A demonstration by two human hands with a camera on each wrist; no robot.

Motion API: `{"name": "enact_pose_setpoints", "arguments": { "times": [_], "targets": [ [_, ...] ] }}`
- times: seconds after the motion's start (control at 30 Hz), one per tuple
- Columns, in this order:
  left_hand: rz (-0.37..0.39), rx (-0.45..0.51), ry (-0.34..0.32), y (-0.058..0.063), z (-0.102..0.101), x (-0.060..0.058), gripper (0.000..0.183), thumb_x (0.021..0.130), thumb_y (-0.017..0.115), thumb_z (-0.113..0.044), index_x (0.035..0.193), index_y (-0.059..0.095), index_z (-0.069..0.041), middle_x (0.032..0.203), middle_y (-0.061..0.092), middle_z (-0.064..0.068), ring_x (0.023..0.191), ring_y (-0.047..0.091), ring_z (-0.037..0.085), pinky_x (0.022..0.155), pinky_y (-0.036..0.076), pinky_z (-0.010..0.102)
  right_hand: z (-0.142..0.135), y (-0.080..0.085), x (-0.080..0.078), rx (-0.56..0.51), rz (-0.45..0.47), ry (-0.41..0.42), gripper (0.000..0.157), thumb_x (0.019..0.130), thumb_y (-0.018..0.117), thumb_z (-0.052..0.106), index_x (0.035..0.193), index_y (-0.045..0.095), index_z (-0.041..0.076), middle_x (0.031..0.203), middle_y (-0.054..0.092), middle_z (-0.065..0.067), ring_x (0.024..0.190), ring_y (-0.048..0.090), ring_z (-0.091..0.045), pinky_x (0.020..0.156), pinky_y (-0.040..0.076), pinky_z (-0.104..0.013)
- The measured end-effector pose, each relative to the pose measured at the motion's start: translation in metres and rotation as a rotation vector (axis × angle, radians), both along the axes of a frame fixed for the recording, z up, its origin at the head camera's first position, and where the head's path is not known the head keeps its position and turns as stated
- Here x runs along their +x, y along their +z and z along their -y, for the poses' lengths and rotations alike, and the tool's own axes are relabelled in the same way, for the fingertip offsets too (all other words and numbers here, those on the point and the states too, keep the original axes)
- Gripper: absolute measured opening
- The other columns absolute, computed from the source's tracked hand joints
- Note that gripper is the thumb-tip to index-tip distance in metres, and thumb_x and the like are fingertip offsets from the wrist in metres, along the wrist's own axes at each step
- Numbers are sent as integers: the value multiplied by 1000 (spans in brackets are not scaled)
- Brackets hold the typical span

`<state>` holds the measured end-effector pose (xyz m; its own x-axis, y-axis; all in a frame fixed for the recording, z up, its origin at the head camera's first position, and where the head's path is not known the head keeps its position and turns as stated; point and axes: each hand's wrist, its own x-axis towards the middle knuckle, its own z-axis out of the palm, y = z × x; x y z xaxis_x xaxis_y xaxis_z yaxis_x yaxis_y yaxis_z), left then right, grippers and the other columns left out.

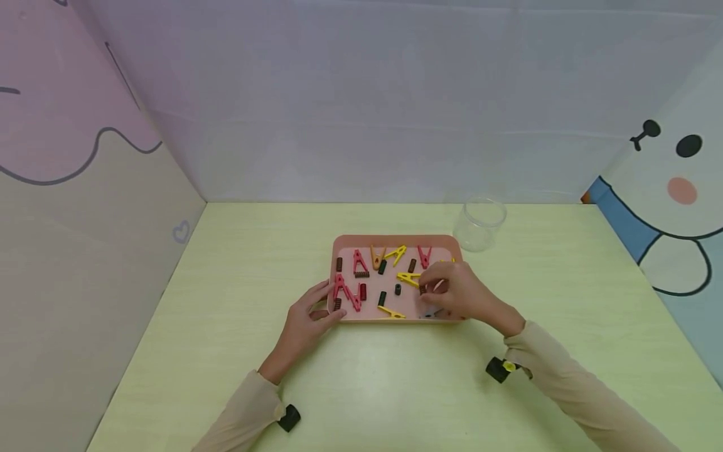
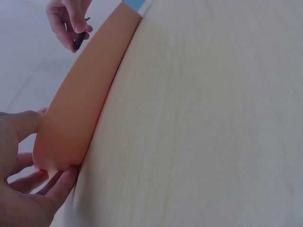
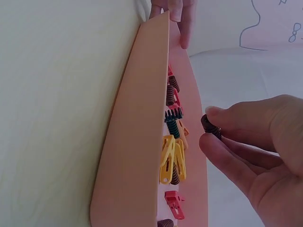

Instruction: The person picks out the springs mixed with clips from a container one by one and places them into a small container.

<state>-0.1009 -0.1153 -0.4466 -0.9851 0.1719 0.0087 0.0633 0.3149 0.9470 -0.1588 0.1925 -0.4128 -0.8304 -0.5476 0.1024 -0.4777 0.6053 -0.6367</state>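
Note:
Between the thumb and fingertips of my right hand (image 1: 460, 294) a dark brown coil spring (image 3: 210, 126) is pinched, over the right part of a pink tray (image 1: 395, 240). My left hand (image 1: 305, 319) holds the tray's left end, thumb at the rim and fingers against the outer corner in the left wrist view. Inside the tray lie several red A-shaped clips (image 1: 339, 284), yellow clips (image 1: 391, 312) and an orange clip (image 1: 378, 260). Brown, red and dark green springs (image 1: 382, 298) are scattered among them. A grey-blue clip (image 1: 432, 314) lies partly beneath the right hand.
A clear round container (image 1: 477, 233) stands behind the tray's right corner. The pale wooden table (image 1: 361, 389) reaches a white sheet (image 1: 361, 144) at the back, with printed panels at both sides. Dark wrist cameras (image 1: 289, 418) hang from the sleeves.

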Motion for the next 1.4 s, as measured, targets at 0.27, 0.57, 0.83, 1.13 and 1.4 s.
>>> {"name": "enact_pose_setpoints", "arguments": {
  "times": [0.27,0.57,0.83,1.13,1.4],
  "targets": [
    [5,0,7,0,-1,0,59,84,72,-10,136,48,2,143,40,18,116,53,37,90,50,45,-4,6,-2,-60,-6,-56,21,75,79,4,94,73,1,92,68,-4,76,62,-15,66,57,-26],
    [-2,24,-4,1,0,0,59,84,72,-8,136,48,3,143,40,19,114,55,39,89,50,44,-10,12,-4,-71,-19,-62,23,75,79,3,96,72,0,95,68,-6,78,62,-15,69,58,-32],
    [8,33,-7,-11,2,-4,60,83,73,-8,136,48,1,143,41,17,110,58,38,86,52,37,-15,17,-7,-84,-13,-82,21,75,78,2,95,72,2,96,68,-7,81,64,-18,71,58,-35],
    [-15,27,20,-38,6,-11,63,79,77,-22,136,52,-9,142,44,6,111,59,25,83,53,27,-25,24,-13,-100,-21,-112,22,76,77,1,97,72,2,101,67,-9,83,66,-20,71,58,-32],
    [14,17,21,-12,0,-3,59,82,74,-8,136,50,0,143,42,15,112,56,36,86,52,38,-35,27,-22,-95,-49,-128,22,77,77,3,98,71,4,98,67,-7,83,65,-19,72,58,-32]
  ]
}}
